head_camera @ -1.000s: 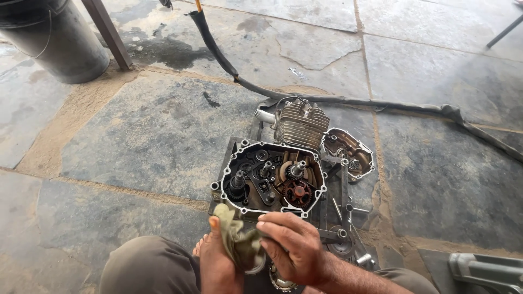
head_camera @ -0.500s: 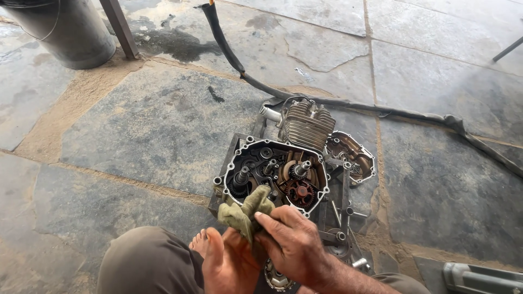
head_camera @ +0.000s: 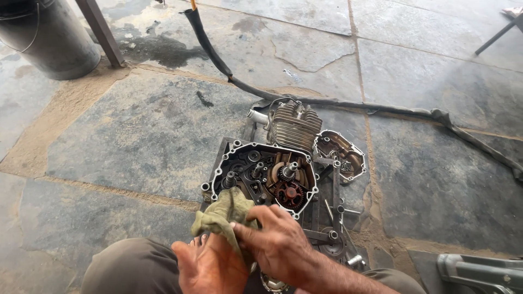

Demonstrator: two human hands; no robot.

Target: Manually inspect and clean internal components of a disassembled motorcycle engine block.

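Wiping with an olive rag (head_camera: 226, 215) at the near edge of the open engine (head_camera: 264, 177) on the stone floor (head_camera: 125, 141), both hands pinch it: left hand (head_camera: 210, 267) underneath, right hand (head_camera: 278, 245) on top. Loose cloth could snag the exposed gears (head_camera: 289, 188) just beside it.

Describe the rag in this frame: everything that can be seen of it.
The rag is a small, crumpled piece of olive-green cloth, soft and stained-looking. Both hands grip it: the left hand holds it from below, and the right hand pinches its right side with the fingers. Its bunched top end rises to the near rim of the open engine case and overlaps that rim; whether it touches the metal cannot be told.
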